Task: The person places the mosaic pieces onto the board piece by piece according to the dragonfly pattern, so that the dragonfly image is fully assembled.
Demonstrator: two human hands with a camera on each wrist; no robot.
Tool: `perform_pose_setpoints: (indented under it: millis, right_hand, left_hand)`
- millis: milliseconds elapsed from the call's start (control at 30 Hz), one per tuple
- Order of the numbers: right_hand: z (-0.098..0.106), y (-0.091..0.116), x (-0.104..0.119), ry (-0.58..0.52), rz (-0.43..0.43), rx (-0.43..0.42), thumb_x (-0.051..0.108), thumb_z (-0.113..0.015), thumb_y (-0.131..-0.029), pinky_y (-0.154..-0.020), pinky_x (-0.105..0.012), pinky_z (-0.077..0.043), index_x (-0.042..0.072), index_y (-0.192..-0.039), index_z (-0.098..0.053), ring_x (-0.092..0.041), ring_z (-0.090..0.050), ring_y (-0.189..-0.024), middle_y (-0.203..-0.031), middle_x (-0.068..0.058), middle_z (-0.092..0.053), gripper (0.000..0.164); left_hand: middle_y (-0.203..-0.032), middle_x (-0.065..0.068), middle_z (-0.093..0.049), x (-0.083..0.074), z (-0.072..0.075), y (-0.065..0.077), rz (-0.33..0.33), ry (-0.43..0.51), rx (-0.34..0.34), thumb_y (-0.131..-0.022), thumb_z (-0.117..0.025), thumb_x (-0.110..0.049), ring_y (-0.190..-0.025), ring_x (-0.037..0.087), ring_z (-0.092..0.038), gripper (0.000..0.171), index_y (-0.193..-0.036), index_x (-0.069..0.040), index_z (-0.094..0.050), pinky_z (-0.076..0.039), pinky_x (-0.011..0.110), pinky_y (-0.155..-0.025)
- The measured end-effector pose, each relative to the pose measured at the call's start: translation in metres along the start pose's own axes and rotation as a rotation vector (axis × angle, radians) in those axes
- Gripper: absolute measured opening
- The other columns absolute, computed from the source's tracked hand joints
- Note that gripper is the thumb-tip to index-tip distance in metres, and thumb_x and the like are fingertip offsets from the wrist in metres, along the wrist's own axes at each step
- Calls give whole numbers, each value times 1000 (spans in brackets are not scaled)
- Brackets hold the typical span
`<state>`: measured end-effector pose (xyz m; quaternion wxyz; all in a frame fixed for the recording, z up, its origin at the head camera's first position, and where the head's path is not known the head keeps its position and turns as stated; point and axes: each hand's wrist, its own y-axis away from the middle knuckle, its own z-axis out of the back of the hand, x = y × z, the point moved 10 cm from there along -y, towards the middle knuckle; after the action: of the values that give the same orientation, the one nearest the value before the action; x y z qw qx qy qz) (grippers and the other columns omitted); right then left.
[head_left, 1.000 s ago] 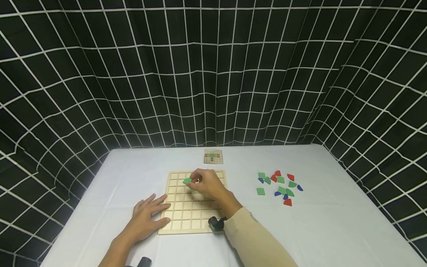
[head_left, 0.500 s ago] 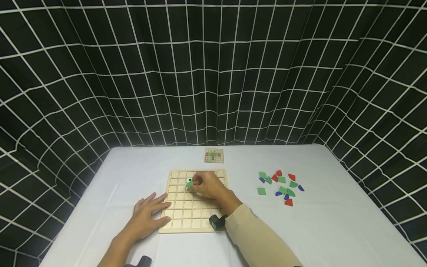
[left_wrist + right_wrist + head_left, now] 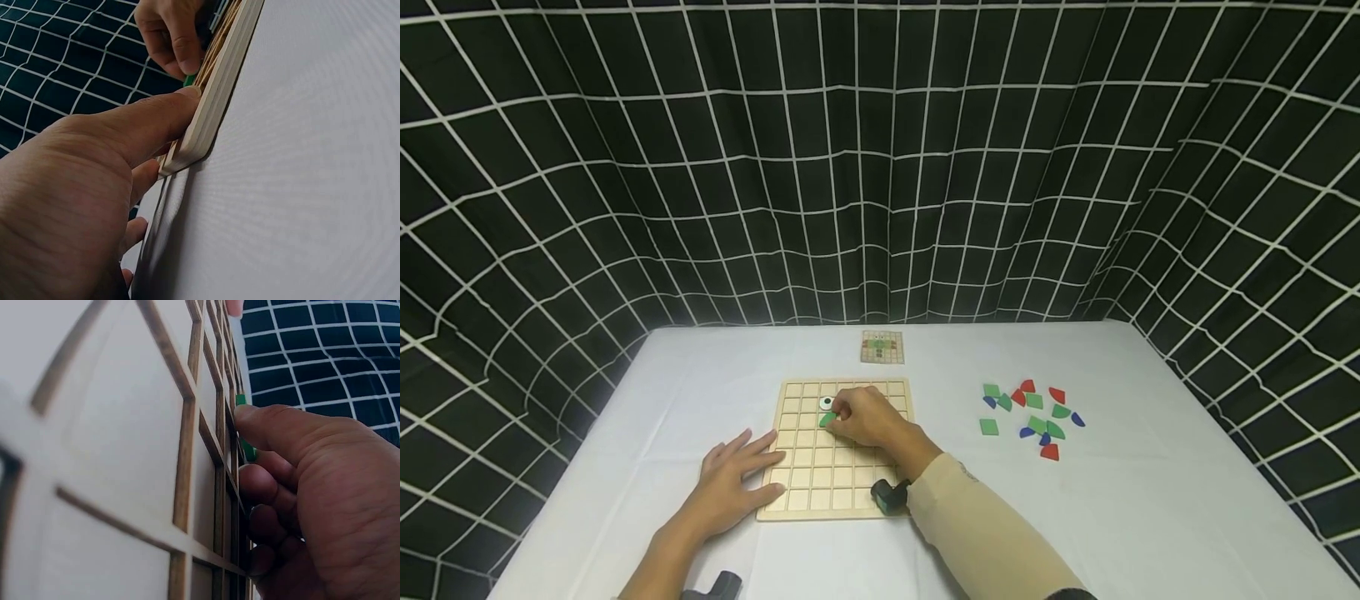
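Green quarter-circle piece [image 3: 827, 420]: pinching in right hand [image 3: 867, 415], shifting lower below eye disc [image 3: 827, 403], perhaps touching gridded board [image 3: 822, 477]; spreading left hand [image 3: 730, 483].

Dark curtain [image 3: 874, 125], white-gridded, hung in folds behind and along both sides, white table [image 3: 1150, 467] before it, far corners rounded, surface faintly creased.

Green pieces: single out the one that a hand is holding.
The green piece pinched in the right hand, at the wooden board, near the white disc; the other green pieces lie loose on the table.
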<state>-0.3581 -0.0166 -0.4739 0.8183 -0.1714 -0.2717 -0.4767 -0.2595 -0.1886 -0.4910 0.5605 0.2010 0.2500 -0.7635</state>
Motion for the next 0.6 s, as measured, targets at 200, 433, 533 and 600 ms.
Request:
perform_pose_setpoints:
  millis: [200,433,533,600]
  right_hand:
    - [1,-1,1,24,-13,4,26,-77,-84,-66,-22,-48,10,-102,-70,-7,-55,-69,-73,10,-57,25]
    - [1,0,4,44,-19,15,28,-77,-84,-66,-21,-48,11,-103,-70,-7,-54,-69,-73,10,-57,27]
    - [0,1,4,43,-16,18,28,-77,-84,-67,-22,-48,12,-102,-70,-7,-54,-71,-75,11,-57,26]
    - [0,1,4,44,-15,17,29,-77,-83,-67,-22,-48,13,-102,-70,-7,-54,-72,-76,11,-56,26]
  left_hand:
    - [-144,1,-47,-2,1,-2,-11,-15,-8,-79,-77,-43,-139,36,-26,48,-120,-20,-69,-4,60,-110]
    - [-145,0,-46,-1,1,-1,3,-3,-1,-78,-77,-44,-140,35,-26,49,-120,-20,-69,-3,61,-110]
    - [-144,1,-47,-1,0,-1,7,-2,-6,-78,-77,-44,-139,35,-26,48,-119,-20,-69,-4,61,-109]
    - [-144,2,-47,-1,-1,-1,6,-3,-8,-77,-77,-43,-139,36,-27,48,-119,-20,-69,-4,62,-109]
